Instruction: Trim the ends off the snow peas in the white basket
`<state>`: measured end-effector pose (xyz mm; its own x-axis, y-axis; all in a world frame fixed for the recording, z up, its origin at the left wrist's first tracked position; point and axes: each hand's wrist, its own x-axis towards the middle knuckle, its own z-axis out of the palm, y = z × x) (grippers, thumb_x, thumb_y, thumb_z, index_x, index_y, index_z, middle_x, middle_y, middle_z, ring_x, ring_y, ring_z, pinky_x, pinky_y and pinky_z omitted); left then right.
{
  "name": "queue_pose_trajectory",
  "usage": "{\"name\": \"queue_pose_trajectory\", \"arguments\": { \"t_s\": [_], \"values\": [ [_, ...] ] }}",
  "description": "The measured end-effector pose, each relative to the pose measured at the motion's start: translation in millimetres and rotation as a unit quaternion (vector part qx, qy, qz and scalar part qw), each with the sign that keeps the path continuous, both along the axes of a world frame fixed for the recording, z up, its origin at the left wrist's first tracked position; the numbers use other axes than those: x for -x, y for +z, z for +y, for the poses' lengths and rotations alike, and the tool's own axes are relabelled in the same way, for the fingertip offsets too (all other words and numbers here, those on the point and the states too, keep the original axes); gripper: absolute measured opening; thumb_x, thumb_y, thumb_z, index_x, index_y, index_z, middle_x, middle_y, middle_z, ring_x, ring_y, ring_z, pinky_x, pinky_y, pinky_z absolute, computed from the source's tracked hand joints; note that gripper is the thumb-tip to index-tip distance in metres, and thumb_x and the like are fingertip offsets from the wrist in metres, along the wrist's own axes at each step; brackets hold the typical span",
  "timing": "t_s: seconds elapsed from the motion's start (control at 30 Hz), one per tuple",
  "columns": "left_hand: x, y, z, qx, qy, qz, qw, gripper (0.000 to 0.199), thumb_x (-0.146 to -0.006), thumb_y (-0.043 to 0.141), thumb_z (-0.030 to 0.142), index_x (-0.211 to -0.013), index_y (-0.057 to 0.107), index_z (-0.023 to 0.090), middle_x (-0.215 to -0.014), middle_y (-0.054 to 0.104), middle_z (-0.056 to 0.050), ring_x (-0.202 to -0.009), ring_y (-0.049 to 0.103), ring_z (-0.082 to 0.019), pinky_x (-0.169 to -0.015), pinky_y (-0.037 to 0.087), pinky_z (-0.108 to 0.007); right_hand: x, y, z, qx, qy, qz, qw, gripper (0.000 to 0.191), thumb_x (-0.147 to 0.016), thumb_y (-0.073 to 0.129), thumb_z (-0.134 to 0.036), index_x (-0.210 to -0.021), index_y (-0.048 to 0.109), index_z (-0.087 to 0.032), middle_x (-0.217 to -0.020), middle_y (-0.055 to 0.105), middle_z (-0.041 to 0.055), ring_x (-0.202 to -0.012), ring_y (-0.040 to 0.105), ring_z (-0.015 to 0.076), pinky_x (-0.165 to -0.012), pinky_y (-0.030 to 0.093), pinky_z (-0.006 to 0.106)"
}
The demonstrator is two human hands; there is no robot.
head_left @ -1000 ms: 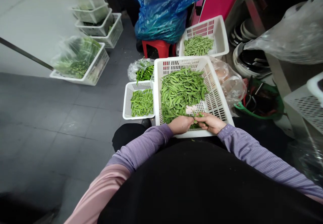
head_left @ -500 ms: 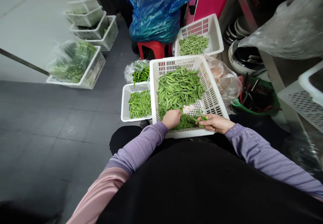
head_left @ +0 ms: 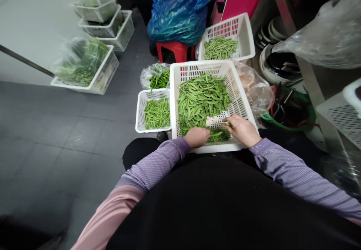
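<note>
A large white slotted basket (head_left: 242, 92) rests across the lap. Flat green pea pods (head_left: 203, 94) fill its far and left parts, and thin green trimmings (head_left: 218, 135) lie at its near edge. My left hand (head_left: 197, 137) is closed over the near left part, its fingertips at the trimmings; what it pinches is too small to name. My right hand (head_left: 243, 130) is at the near right side, fingers closed on green pods partly hidden by the fingers.
A smaller white basket of pods (head_left: 138, 111) and a bag of green peppers (head_left: 159, 79) stand left. Beyond are a basket of beans (head_left: 249, 35), a red stool (head_left: 175, 50) and a blue bag (head_left: 177, 15). A green basin (head_left: 308, 111) stands right.
My right hand has turned palm-down over the basket, and fewer pods show in it. My left hand has shifted slightly right and down, onto the trimmings. The view has shifted slightly.
</note>
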<state>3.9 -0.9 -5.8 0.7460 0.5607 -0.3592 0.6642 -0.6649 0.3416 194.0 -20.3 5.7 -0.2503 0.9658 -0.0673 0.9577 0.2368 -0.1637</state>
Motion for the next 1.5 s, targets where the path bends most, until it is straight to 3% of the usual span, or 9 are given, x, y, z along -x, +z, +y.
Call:
{"name": "queue_pose_trajectory", "arguments": {
  "t_s": [0.13, 0.23, 0.43, 0.6, 0.67, 0.9, 1.07, 1.33, 1.5],
  "values": [
    [-1, 2.9, 0, 0.010, 0.049, -0.070, 0.996, 0.029, -0.087, 0.033, 0.026, -0.085, 0.060, 0.014, -0.089, 0.064, -0.006, -0.081, 0.059, -0.017, -0.070, 0.044, -0.025, 12, -4.3, -2, 0.102, 0.127, 0.110, 0.981, 0.015, -0.079, 0.054, -0.031, -0.079, 0.062, -0.019, -0.080, 0.059, 0.0052, -0.072, 0.054, 0.0174, -0.062, 0.038, 0.026],
    [-3, 0.1, -1, 0.033, 0.161, -0.139, 0.977, 0.030, -0.087, 0.032, 0.022, -0.081, 0.060, 0.013, -0.080, 0.064, -0.004, -0.074, 0.057, -0.012, -0.069, 0.042, -0.021, 28, -13.6, -10, 0.144, -0.008, 0.273, 0.951, 0.016, -0.072, 0.058, -0.034, -0.068, 0.057, -0.019, -0.066, 0.055, 0.0014, -0.062, 0.050, 0.0151, -0.058, 0.036, 0.026],
    [-7, -11.0, -9, 0.100, 0.172, -0.098, 0.975, 0.031, -0.083, 0.034, 0.020, -0.076, 0.063, 0.012, -0.072, 0.064, -0.004, -0.066, 0.056, -0.012, -0.067, 0.043, -0.023, 18, -32.5, -10, 0.246, -0.319, 0.633, 0.661, 0.025, -0.061, 0.064, -0.034, -0.065, 0.044, -0.021, -0.042, 0.031, -0.0092, -0.035, 0.023, 0.0061, -0.036, 0.015, 0.021],
    [-2, -21.9, -12, 0.053, 0.067, -0.003, 0.996, 0.029, -0.080, 0.038, 0.017, -0.092, 0.063, 0.011, -0.094, 0.061, -0.013, -0.084, 0.059, -0.018, -0.073, 0.047, -0.028, -41, -29.0, 23, 0.179, -0.387, 0.749, 0.507, 0.013, -0.058, 0.055, -0.025, -0.063, 0.045, -0.019, -0.058, 0.049, -0.0026, -0.050, 0.047, 0.0095, -0.045, 0.038, 0.022],
    [-1, -23.9, -10, 0.041, 0.054, -0.021, 0.997, 0.033, -0.077, 0.042, 0.014, -0.105, 0.059, 0.014, -0.108, 0.056, -0.013, -0.093, 0.057, -0.018, -0.078, 0.047, -0.028, -42, -30.2, 34, 0.239, -0.354, 0.736, 0.525, 0.012, -0.058, 0.054, -0.025, -0.067, 0.048, -0.020, -0.062, 0.052, -0.0011, -0.053, 0.049, 0.0113, -0.047, 0.040, 0.024],
    [-7, -18.5, -8, 0.085, -0.022, 0.062, 0.994, 0.032, -0.082, 0.032, 0.015, -0.091, 0.063, 0.013, -0.088, 0.064, -0.012, -0.084, 0.062, -0.021, -0.073, 0.049, -0.032, 54, -80.2, 60, 0.255, -0.360, 0.399, 0.804, 0.025, -0.050, 0.073, -0.022, -0.057, 0.049, -0.018, -0.057, 0.053, 0.0017, -0.064, 0.053, 0.0171, -0.054, 0.038, 0.025],
    [-2, -16.9, -9, 0.065, -0.010, 0.054, 0.996, 0.032, -0.084, 0.032, 0.019, -0.089, 0.062, 0.012, -0.091, 0.065, -0.013, -0.084, 0.062, -0.022, -0.070, 0.050, -0.032, 63, -96.0, 68, 0.235, -0.383, 0.420, 0.788, 0.027, -0.051, 0.072, -0.018, -0.058, 0.046, -0.019, -0.057, 0.050, 0.0010, -0.066, 0.053, 0.0171, -0.053, 0.037, 0.024],
    [-4, -11.7, 0, 0.044, 0.170, -0.041, 0.984, 0.029, -0.088, 0.032, 0.027, -0.101, 0.053, 0.012, -0.094, 0.064, -0.010, -0.084, 0.062, -0.019, -0.074, 0.047, -0.029, 8, -43.2, 28, 0.314, -0.364, 0.544, 0.688, 0.011, -0.069, 0.057, -0.023, -0.068, 0.048, -0.017, -0.051, 0.046, -0.0044, -0.038, 0.037, 0.0064, -0.036, 0.031, 0.019],
    [-11, -12.7, 1, 0.054, 0.097, -0.131, 0.985, 0.026, -0.089, 0.030, 0.022, -0.090, 0.055, 0.014, -0.093, 0.064, -0.006, -0.086, 0.059, -0.014, -0.078, 0.043, -0.023, 9, -28.6, 6, 0.354, -0.335, 0.637, 0.597, 0.017, -0.064, 0.065, -0.024, -0.065, 0.050, -0.017, -0.040, 0.042, -0.0057, -0.034, 0.035, 0.0067, -0.034, 0.032, 0.019]
  ]
}}
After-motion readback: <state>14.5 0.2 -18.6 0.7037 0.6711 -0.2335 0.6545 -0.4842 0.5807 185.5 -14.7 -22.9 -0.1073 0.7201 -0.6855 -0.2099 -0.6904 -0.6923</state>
